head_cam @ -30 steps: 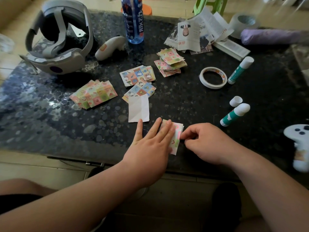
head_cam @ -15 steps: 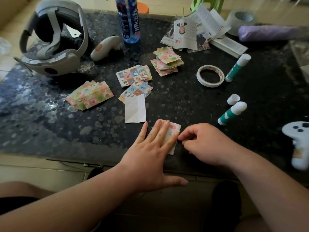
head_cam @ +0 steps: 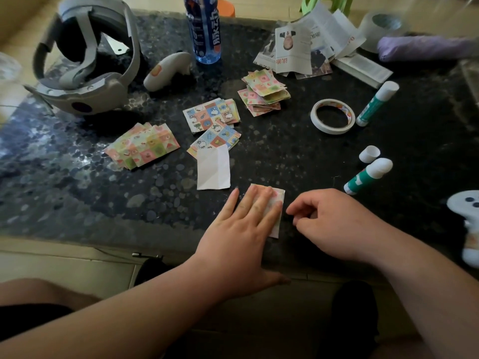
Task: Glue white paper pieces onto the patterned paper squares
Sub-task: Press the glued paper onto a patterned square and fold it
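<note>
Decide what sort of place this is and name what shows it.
Probably a room at home: a low dark table holding a headset, a drink bottle and a glue stick beside patterned paper squares.
</note>
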`<state>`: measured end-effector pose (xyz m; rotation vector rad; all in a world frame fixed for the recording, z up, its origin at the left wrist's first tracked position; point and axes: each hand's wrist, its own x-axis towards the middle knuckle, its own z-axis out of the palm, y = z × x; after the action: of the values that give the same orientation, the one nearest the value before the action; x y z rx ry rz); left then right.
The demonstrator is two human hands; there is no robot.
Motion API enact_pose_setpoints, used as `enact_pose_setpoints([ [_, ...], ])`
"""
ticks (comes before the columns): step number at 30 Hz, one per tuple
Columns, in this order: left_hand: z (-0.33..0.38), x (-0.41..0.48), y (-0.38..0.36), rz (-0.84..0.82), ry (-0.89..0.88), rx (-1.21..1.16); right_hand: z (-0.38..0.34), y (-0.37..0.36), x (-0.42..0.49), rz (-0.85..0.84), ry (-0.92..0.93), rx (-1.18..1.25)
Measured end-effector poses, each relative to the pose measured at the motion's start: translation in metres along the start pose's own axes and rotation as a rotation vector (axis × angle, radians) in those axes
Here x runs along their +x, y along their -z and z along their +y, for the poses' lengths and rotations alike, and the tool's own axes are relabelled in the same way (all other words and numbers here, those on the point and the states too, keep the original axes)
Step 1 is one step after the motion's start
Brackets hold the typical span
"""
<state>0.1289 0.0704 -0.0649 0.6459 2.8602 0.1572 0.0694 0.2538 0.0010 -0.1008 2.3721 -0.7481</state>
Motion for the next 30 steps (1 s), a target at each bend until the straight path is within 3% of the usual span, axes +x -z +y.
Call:
enact_pose_setpoints([
  [7,0.012,0.012,-0.002,0.009,0.057,-0.013,-0.004,-0.004,-0.002,0.001,0.024,-0.049],
  [23,0.008,0.018,-0.001,0.083,-0.083,-0.104,-0.001,0.001,0.0,0.048,0.002,-0.054],
  [28,0.007,0.016,0.013,-0.013,-0.108,-0.135,0.0,-0.003,0.003,0.093,0.007,0.008],
  [30,0.006,0.016,0.023,-0.04,-0.099,-0.28,-0.001,-0.006,0.006,0.096,0.012,0.038],
])
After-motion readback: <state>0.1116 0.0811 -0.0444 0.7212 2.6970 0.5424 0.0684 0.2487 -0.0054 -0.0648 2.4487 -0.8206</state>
